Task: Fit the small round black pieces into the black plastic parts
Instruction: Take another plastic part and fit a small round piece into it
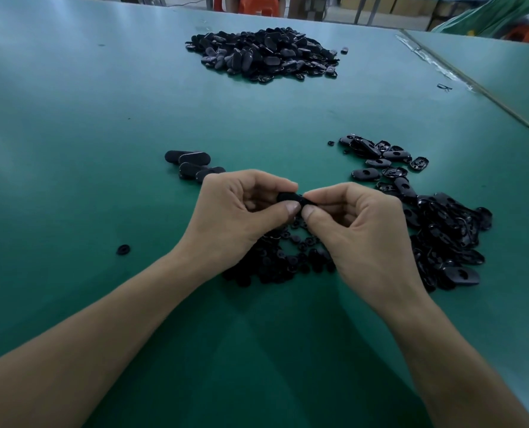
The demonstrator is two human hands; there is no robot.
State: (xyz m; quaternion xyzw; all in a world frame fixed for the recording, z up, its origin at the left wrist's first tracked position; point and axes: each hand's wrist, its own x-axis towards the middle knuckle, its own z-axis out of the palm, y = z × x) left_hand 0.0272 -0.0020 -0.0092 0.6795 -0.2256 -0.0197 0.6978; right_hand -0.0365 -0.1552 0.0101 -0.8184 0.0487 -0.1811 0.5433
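Note:
My left hand [241, 211] and my right hand [359, 223] meet above the middle of the green table [71, 149]. Both pinch one black oval plastic part [291, 197] between thumbs and fingertips; most of it is hidden by the fingers. Whether a small round piece sits between them cannot be seen. Under my hands lies a scatter of small round black pieces [288, 261]. To the right is a heap of black oval parts with holes [436, 230]. A few oval parts [189, 163] lie in a short row just left of my left hand.
A big pile of black oval parts [266, 52] sits at the far middle of the table. One lone round piece [123, 249] lies to the left. A seam with a neighbouring table [473, 88] runs along the right. Orange stools [251, 3] stand beyond the far edge.

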